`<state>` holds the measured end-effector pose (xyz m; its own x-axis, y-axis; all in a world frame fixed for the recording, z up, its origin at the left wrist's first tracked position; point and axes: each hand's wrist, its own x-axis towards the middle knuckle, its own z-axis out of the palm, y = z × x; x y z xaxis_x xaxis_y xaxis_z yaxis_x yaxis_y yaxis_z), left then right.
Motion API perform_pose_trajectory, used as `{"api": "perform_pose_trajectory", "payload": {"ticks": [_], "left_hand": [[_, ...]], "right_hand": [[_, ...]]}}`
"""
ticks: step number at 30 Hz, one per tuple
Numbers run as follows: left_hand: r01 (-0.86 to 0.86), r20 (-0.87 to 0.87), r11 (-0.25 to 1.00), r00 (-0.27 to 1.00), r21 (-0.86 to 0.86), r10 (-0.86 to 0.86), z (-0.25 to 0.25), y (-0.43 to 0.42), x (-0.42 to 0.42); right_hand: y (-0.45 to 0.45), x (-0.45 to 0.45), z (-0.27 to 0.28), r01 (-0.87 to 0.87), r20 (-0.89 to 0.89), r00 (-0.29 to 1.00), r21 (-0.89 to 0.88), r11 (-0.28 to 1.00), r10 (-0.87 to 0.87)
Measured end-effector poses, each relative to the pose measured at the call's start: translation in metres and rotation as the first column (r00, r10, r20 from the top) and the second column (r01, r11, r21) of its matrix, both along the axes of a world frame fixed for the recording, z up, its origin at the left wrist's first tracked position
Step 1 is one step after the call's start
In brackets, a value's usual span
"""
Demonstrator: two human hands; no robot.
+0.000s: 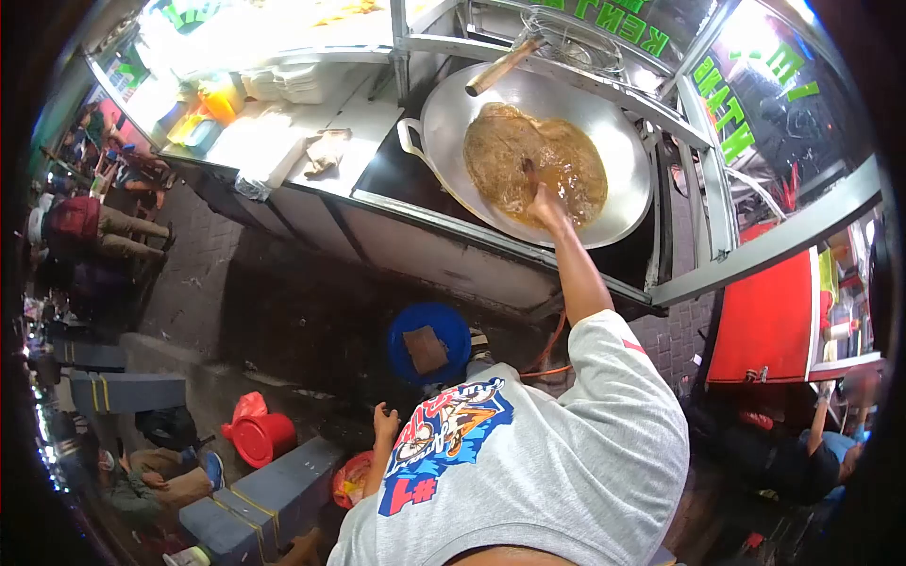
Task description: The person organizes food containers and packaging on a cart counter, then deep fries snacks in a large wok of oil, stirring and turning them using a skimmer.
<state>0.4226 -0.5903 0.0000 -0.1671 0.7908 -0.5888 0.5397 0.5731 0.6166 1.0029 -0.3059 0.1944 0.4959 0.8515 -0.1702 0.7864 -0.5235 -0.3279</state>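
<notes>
My right hand [545, 205] reaches over the large metal wok [628, 184], above bubbling brown oil [491, 156]. Its fingers are closed around a short dark piece [529, 172] whose kind I cannot make out. Behind the oil, a wire skimmer [576, 47] rests at the wok's far side, its wooden handle [495, 71] jutting over the rim. Down by my side hangs my left hand [385, 422], fingers loosely bent and apart, with nothing visible in it. A blue tub [429, 325] with a brown flat piece [426, 350] stands on the ground near that hand.
Metal cart frame bars [779, 245] surround the wok. On the white counter [373, 118] left of it lie a crumpled paper or cloth [327, 151] and an orange container [223, 99]. Grey benches [255, 500], a red bucket [264, 441] and seated people are at lower left.
</notes>
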Motion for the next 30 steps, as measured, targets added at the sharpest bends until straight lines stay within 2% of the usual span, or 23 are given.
{"api": "perform_pose_trajectory", "payload": {"ticks": [2, 4, 5, 7, 8, 10, 11, 12, 13, 16, 17, 19, 22, 24, 25, 26, 27, 30], "left_hand": [[0.012, 0.005, 1.0, 1.0, -0.025, -0.012, 0.023, -0.003, 0.01], [0.099, -0.062, 0.995, 0.993, 0.005, -0.099, -0.025, -0.014, -0.011], [0.143, -0.095, 0.99, 0.986, 0.018, -0.14, -0.041, -0.018, -0.018], [0.14, -0.061, 0.99, 0.988, -0.002, -0.14, -0.032, -0.015, -0.017], [0.146, -0.053, 0.989, 0.988, 0.005, -0.146, -0.037, -0.015, -0.021], [0.198, -0.096, 0.977, 0.977, 0.08, -0.19, -0.048, -0.014, -0.027], [0.164, -0.069, 0.986, 0.985, 0.037, -0.161, -0.036, -0.012, -0.024], [0.131, -0.044, 0.991, 0.99, -0.007, -0.131, -0.015, -0.003, -0.014], [0.099, -0.02, 0.994, 0.995, -0.052, -0.1, 0.0, 0.004, -0.007], [0.126, -0.016, 0.991, 0.992, -0.034, -0.127, -0.01, 0.021, -0.01], [0.11, 0.007, 0.993, 0.994, -0.035, -0.11, -0.012, 0.025, -0.01], [0.09, 0.043, 0.995, 0.995, -0.042, -0.088, -0.012, 0.031, -0.009], [0.082, 0.062, 0.994, 0.995, -0.076, -0.078, -0.008, 0.031, -0.004], [0.058, 0.106, 0.994, 0.993, -0.093, -0.048, -0.02, 0.033, -0.004], [0.066, 0.106, 0.995, 0.993, -0.08, -0.057, -0.022, 0.033, -0.003], [0.096, 0.089, 0.992, 0.992, -0.081, -0.089, -0.024, 0.032, -0.003], [0.122, 0.07, 0.989, 0.991, -0.083, -0.117, -0.021, 0.031, -0.003], [0.139, 0.074, 0.988, 0.988, -0.063, -0.134, -0.044, 0.022, -0.01]], "right_hand": [[-0.015, -0.022, 0.015, -0.023, -0.081, 0.996, 0.191, 0.981, 0.039], [-0.019, -0.032, 0.027, -0.047, -0.139, 0.99, -0.049, 0.998, 0.04], [-0.023, -0.037, 0.027, -0.04, -0.145, 0.989, -0.011, 0.999, 0.038], [-0.038, -0.046, 0.02, -0.027, -0.156, 0.987, 0.062, 0.998, 0.037], [-0.051, -0.051, 0.031, -0.08, -0.199, 0.974, 0.136, 0.988, 0.106], [-0.072, -0.059, 0.046, -0.041, -0.179, 0.982, 0.083, 0.996, 0.055], [-0.083, -0.063, 0.053, -0.02, -0.167, 0.985, 0.056, 0.998, 0.029], [-0.1, -0.06, 0.061, -0.063, -0.195, 0.978, 0.06, 0.996, 0.074], [-0.114, -0.058, 0.068, -0.037, -0.16, 0.986, 0.086, 0.996, 0.05], [-0.143, -0.047, 0.087, -0.016, -0.03, 0.999, 0.126, 0.992, 0.02], [-0.15, -0.042, 0.102, 0.054, -0.036, 0.998, -0.056, 0.997, -0.056], [-0.176, -0.032, 0.108, 0.028, 0.129, 0.991, 0.055, 0.998, -0.035], [-0.202, -0.015, 0.136, -0.029, 0.299, 0.954, 0.094, 0.995, -0.001], [-0.217, -0.004, 0.175, -0.021, 0.3, 0.954, -0.008, 1.0, 0.023], [-0.224, 0.001, 0.195, -0.036, 0.311, 0.949, -0.062, 0.997, 0.054], [-0.232, 0.007, 0.21, -0.075, 0.316, 0.945, -0.035, 0.997, 0.082], [-0.237, -0.008, 0.245, -0.048, 0.327, 0.941, -0.106, 0.993, 0.081], [-0.243, 0.001, 0.266, -0.115, 0.321, 0.926, -0.262, 0.958, 0.199]]}}
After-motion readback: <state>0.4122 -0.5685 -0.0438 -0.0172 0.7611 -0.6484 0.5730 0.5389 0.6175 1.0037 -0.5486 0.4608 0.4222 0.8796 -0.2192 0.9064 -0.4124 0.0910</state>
